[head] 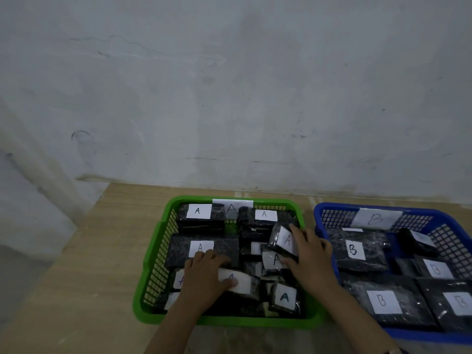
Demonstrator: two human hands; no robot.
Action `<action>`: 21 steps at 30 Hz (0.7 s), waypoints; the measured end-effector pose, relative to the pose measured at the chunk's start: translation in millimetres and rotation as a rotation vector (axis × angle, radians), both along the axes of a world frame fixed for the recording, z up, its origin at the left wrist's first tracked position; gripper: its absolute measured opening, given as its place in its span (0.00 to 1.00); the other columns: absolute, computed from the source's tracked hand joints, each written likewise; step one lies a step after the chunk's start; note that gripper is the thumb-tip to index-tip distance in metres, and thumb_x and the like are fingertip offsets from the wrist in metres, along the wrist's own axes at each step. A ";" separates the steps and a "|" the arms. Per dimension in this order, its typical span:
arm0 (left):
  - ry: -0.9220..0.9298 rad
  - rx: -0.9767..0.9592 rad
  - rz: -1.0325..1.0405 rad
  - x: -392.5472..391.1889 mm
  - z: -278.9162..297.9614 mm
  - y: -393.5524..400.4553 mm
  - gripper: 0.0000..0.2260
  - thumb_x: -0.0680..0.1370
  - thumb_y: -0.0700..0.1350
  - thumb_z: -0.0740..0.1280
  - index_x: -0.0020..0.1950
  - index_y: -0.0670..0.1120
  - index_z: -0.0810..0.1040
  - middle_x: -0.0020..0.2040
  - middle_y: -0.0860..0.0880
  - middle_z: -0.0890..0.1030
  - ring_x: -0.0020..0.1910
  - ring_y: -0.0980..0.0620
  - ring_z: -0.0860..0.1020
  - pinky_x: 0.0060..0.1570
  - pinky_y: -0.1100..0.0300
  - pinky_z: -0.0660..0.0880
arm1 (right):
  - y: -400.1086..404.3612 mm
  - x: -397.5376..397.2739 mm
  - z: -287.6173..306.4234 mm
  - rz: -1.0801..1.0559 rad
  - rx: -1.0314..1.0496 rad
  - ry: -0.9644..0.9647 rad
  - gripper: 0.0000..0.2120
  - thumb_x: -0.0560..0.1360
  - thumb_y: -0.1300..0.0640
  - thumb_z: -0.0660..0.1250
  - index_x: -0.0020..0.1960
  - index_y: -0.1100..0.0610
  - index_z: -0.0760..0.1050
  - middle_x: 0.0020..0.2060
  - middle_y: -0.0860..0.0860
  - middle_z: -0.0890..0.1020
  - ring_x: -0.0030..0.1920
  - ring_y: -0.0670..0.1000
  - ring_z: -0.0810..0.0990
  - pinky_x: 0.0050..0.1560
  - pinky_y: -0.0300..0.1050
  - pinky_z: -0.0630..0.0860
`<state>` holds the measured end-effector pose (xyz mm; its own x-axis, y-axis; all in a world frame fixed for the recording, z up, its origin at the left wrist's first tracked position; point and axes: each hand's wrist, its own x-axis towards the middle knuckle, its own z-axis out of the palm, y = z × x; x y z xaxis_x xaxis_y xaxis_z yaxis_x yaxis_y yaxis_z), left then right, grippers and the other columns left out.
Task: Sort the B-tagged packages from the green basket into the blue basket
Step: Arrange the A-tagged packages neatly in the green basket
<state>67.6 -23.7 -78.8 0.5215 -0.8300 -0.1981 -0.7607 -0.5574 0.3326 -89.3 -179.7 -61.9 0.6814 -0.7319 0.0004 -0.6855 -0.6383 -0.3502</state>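
The green basket (153,254) holds several black packages, all showing white labels marked A. My left hand (204,277) is inside it and grips a package with a white A label (242,281) at the front middle. My right hand (310,256) holds a tilted A-labelled package (284,241) lifted at the basket's right side. The blue basket (329,213) on the right carries a B tag on its back wall and holds several black packages labelled B (356,250).
Both baskets stand side by side on a wooden table (102,251) against a pale wall (229,98). A paper tag marked A (232,206) hangs on the green basket's back wall. Bare table lies to the left of the green basket.
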 end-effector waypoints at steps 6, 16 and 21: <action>0.248 -0.354 0.140 -15.5 7.2 -22.0 0.15 0.77 0.52 0.61 0.62 0.49 0.73 0.59 0.49 0.76 0.58 0.51 0.72 0.59 0.58 0.69 | -5.5 -4.5 11.3 -0.052 0.132 -0.287 0.35 0.70 0.52 0.70 0.71 0.52 0.57 0.63 0.55 0.63 0.63 0.55 0.65 0.63 0.48 0.65; 0.877 -0.411 0.215 -40.8 36.5 -70.6 0.23 0.76 0.50 0.65 0.69 0.50 0.64 0.60 0.48 0.75 0.54 0.54 0.73 0.47 0.65 0.70 | -7.7 -14.9 22.0 0.092 0.298 -0.278 0.30 0.68 0.64 0.72 0.67 0.55 0.65 0.60 0.49 0.63 0.59 0.44 0.64 0.65 0.39 0.65; 0.874 -0.468 0.244 -40.2 29.0 -73.3 0.23 0.75 0.44 0.66 0.69 0.52 0.65 0.53 0.47 0.76 0.52 0.51 0.76 0.45 0.65 0.73 | -5.3 -18.0 20.4 0.042 0.382 -0.394 0.30 0.68 0.59 0.72 0.67 0.51 0.66 0.60 0.42 0.61 0.60 0.40 0.61 0.56 0.21 0.65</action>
<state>27.4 -97.1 -49.8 0.5151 -0.8123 -0.2735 -0.0308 -0.3364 0.9412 -107.3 -185.0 -41.5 0.7120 -0.7022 0.0005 -0.4327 -0.4393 -0.7873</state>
